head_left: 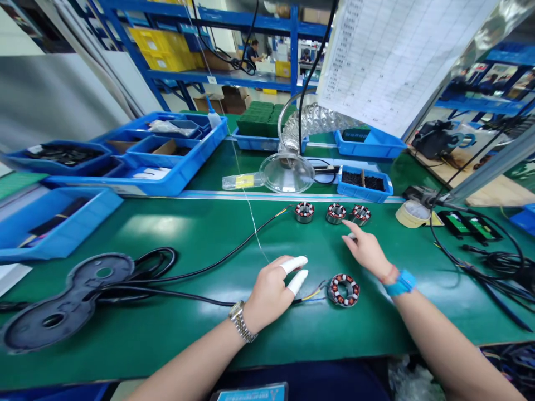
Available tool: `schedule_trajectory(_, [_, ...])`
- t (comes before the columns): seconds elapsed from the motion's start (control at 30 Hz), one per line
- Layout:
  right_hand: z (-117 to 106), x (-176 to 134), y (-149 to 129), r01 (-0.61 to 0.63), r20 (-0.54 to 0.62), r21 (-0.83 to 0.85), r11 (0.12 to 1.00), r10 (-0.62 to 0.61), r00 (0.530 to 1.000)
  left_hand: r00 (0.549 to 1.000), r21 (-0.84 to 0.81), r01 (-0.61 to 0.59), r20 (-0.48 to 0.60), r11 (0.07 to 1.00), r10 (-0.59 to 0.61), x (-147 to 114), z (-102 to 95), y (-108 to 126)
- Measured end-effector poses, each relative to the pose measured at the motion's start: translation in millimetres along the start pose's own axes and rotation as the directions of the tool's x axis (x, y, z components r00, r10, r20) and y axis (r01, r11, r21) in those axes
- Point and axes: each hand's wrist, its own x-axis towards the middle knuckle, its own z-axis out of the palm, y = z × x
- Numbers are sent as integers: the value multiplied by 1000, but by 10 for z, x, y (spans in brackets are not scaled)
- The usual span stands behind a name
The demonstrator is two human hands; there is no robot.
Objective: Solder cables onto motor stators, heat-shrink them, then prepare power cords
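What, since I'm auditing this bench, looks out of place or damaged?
Nothing clearly stands out. The nearest stator lies apart from the three other stators, and black cables lie loosely, but that looks ordinary.

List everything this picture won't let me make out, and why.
All in the head view:
Print on the hanging sheet: too small and blurred.
Lower part of the badge: cut off by the bottom edge.
Palm of the left hand: hidden by the back of that hand.
Whether the right hand touches the middle wound ring of the far row: depth unclear at the fingertip.
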Motion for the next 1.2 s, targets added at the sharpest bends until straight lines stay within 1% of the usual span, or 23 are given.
schedule_trajectory(0.1, [222,382,35,-62,-3,-122,991,62,998,999,34,13,-41,999,-12,36,36,-154])
schedule_trajectory(0.2, [340,605,63,-109,-24,-217,970,106,994,998,48,29,-51,998,-27,47,36,-254])
schedule_trajectory(0.27, [338,682,116,-127,-28,-260,957,124,992,996,34,31,-80,999,-28,51,-1,-271])
schedule_trajectory(0.33, [290,727,166,-144,-26,-296,944,143,989,994,18,17,-109,1000,-15,52,-53,-260])
schedule_trajectory(0.43, [213,768,133,-155,-20,-349,924,158,987,988,25,-27,-154,999,31,52,-125,-236])
schedule_trajectory(0.5, [204,798,6,-108,12,-365,925,121,993,980,54,-49,-192,997,59,57,-158,-241])
schedule_trajectory(0.57, [236,841,-167,10,100,-343,939,26,995,974,90,-51,-218,995,69,74,-180,-270])
schedule_trajectory(0.67, [285,902,-358,195,245,-251,948,-133,960,974,136,-12,-224,991,43,119,-210,-341])
schedule_trajectory(0.7, [285,903,-377,229,272,-224,947,-165,948,973,144,7,-227,989,26,136,-223,-365])
schedule_trajectory(0.77, [255,846,-346,259,294,-185,948,-198,935,969,155,44,-247,987,-4,165,-252,-408])
schedule_trajectory(0.87, [162,600,-224,266,290,-149,952,-215,933,960,167,72,-279,983,-23,187,-271,-450])
schedule_trajectory(0.97, [-10,278,-149,280,266,-134,951,-237,934,967,207,55,-256,977,0,171,-242,-481])
schedule_trajectory(1.03, [-242,124,-107,281,220,-156,947,-245,944,972,266,47,-235,963,17,149,-236,-528])
schedule_trajectory(1.1, [-629,49,-17,255,126,-212,943,-232,964,972,369,55,-234,928,35,160,-290,-643])
schedule_trajectory(1.13, [-888,32,53,228,60,-250,941,-220,974,968,434,63,-246,899,51,195,-349,-737])
schedule_trajectory(1.2, [-1511,11,226,154,-92,-329,932,-194,977,957,567,54,-265,822,120,337,-530,-1003])
